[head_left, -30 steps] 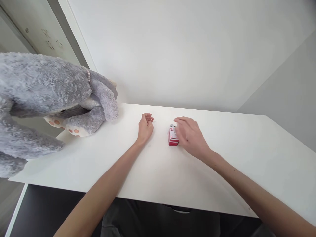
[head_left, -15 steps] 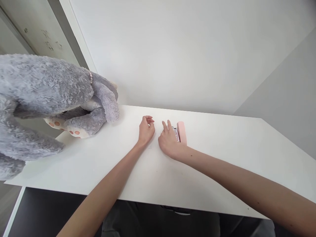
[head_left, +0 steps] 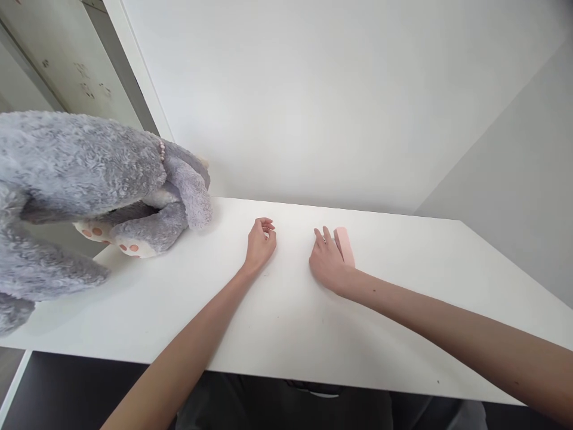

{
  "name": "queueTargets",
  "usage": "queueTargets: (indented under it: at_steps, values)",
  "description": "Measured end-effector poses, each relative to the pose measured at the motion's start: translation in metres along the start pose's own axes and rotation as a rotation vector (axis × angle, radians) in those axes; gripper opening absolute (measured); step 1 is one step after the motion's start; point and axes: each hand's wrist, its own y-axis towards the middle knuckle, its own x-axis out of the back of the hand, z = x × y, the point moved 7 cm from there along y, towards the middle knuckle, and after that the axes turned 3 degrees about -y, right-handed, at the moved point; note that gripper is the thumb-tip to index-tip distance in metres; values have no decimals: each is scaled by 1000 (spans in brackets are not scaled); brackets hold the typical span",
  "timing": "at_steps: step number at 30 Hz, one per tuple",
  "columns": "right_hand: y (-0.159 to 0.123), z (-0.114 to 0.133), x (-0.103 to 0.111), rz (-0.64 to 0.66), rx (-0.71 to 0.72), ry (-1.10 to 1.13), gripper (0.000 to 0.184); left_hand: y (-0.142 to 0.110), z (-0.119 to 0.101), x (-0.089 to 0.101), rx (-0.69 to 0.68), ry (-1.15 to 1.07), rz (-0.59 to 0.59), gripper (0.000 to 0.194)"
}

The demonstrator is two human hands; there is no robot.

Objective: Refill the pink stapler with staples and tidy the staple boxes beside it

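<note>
My right hand (head_left: 328, 261) lies on the white table (head_left: 403, 280) with its fingers against the left side of a small pink oblong object (head_left: 345, 245), which looks like a stapler. The hand seems to grip it, though the palm side is hidden. My left hand (head_left: 259, 243) rests on the table a little to the left, fingers loosely curled with nothing in them. Bare tabletop separates the two hands.
A large grey plush toy (head_left: 85, 179) with pink paw pads lies on the table's far left and overhangs its edge. A white wall stands right behind the table. The table's near edge runs above my dark lap.
The small object showed a red and white face a second ago and now shows its pink side. My right hand shifted around it and moved it slightly right. My left hand stayed put.
</note>
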Motion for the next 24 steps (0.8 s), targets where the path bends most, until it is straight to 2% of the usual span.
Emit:
queueTargets:
  at_steps: [4,7,13,19,24]
  values:
    - [-18,-38,-16,-49,-7,91,42,1,-1,1,14,-1,-2,27]
    - [-35,-68,-24,-98,-25,254,48,2,-2,2,18,4,-1,27]
    - [-61,-120,-43,-71,-109,206,48,3,-2,3,23,19,8,26]
    - [-79,-150,-54,-70,-162,147,52,4,-3,4,19,29,11,25]
    - [-84,-159,-58,-9,-207,-45,48,4,-4,3,28,48,24,22]
